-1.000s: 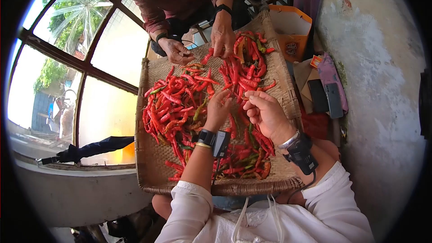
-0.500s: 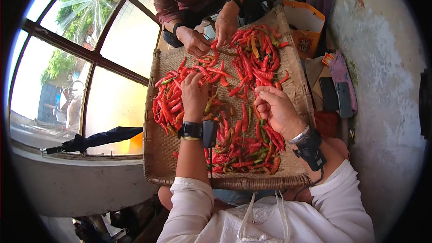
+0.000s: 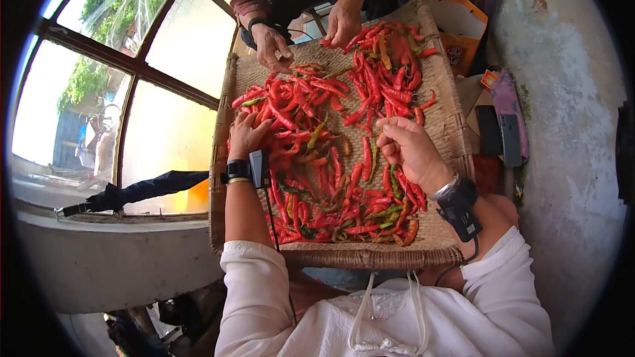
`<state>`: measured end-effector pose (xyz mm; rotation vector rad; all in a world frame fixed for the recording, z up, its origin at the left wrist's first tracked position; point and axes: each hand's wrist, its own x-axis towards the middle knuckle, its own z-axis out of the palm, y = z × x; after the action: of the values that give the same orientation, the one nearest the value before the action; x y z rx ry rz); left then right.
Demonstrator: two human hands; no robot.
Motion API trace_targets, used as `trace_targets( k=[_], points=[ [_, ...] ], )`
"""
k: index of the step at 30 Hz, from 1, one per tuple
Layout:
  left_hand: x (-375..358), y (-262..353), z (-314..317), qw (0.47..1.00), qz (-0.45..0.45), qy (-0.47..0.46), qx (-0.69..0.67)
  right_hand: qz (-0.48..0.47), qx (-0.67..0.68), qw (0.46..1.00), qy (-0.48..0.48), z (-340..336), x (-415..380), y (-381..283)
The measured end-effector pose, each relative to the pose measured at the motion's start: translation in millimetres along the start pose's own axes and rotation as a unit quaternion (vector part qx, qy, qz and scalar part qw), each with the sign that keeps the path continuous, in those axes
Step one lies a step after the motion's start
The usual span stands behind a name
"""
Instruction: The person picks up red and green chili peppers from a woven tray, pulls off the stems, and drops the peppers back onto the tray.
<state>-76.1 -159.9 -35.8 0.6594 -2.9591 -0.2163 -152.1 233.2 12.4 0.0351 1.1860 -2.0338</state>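
Observation:
A woven tray (image 3: pixel 443 102) holds many red peppers (image 3: pixel 390 89), with some green and brownish ones among them. My left hand (image 3: pixel 247 135) rests on the peppers at the tray's left side, its fingers bent over them and partly apart. Over the right part of the tray, my right hand (image 3: pixel 405 149) is closed with thumb and fingers pressed together; whatever is between them is too small to make out. Just below it lie more red peppers.
Across the tray are another person's hands (image 3: pixel 274 49), one near a pepper. Left stand a window (image 3: pixel 172 106) and a folded umbrella (image 3: pixel 152 190). At right are phones (image 3: pixel 510 139), an orange bag (image 3: pixel 460 49) and a wall (image 3: pixel 562 125).
My left hand has moved left and down from the middle of the pile to the tray's left side. My right hand stays closed in nearly the same place. The other person's hands have moved apart.

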Motion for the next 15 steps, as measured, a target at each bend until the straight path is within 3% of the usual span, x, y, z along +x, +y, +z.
trace_targets(
  k=[1, 2, 7, 15],
  points=[
    [-4.1, 14.8, -14.0, 0.999, 0.036, -0.03, 0.015, 0.002, 0.002, 1.0, 0.0, 0.5, 1.6, 1.0],
    [-19.4, 33.0, -22.1, 0.999, -0.004, -0.015, -0.028, 0.001, -0.015, 1.0, 0.002, 1.1, 3.2, 2.3],
    [-68.7, 83.9, -30.4, 1.0, 0.028, 0.004, -0.005, 0.022, -0.062, 0.998, -0.01, 2.5, 4.7, 6.2],
    [-96.1, 106.5, -29.9, 0.997, 0.079, 0.003, 0.028, 0.038, -0.185, 0.981, -0.046, 6.9, 5.4, 18.0]
  ],
)
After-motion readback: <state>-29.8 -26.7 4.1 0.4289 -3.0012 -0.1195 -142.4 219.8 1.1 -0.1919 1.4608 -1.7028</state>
